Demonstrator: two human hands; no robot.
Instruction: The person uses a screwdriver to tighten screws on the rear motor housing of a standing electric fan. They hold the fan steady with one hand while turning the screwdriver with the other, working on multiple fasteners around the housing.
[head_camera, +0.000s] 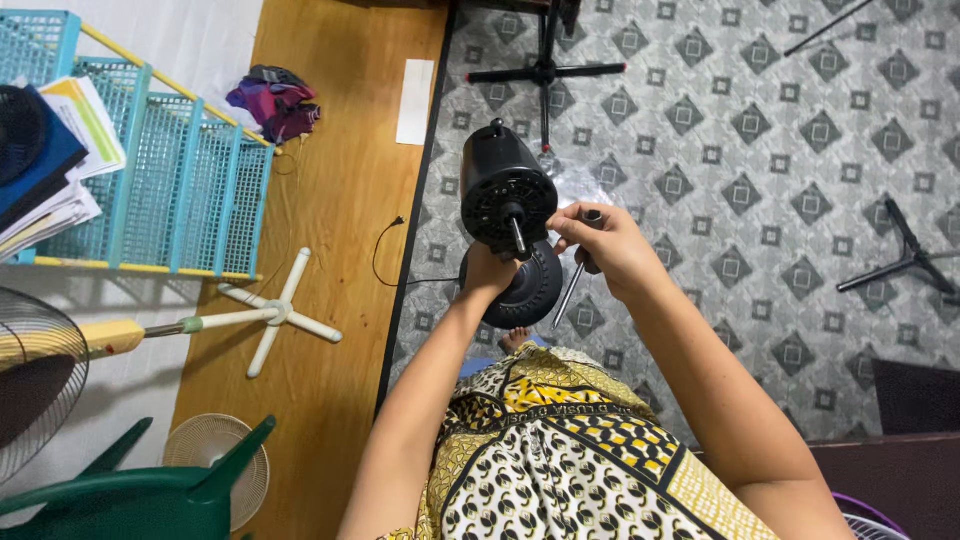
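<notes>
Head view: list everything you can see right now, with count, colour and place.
fan motor housing: one, black, centre, shaft towards the camera
screwdriver: one, metal shank, in the right hand
cross stands: three, black, on the patterned floor
white cross stand: one, on the wooden board at left
baskets: turquoise, upper left, papers beside them
fan grille: one, dark wire, left edge
cloth: one, purple, top
chair: one, green, bottom left
left hand: under the housing
right hand: beside the shaft

A home fan-repair corner: patterned vinyl floor (760, 150), fan stands (545, 70), loose grilles (205, 450), blue plastic baskets (170, 170).
</notes>
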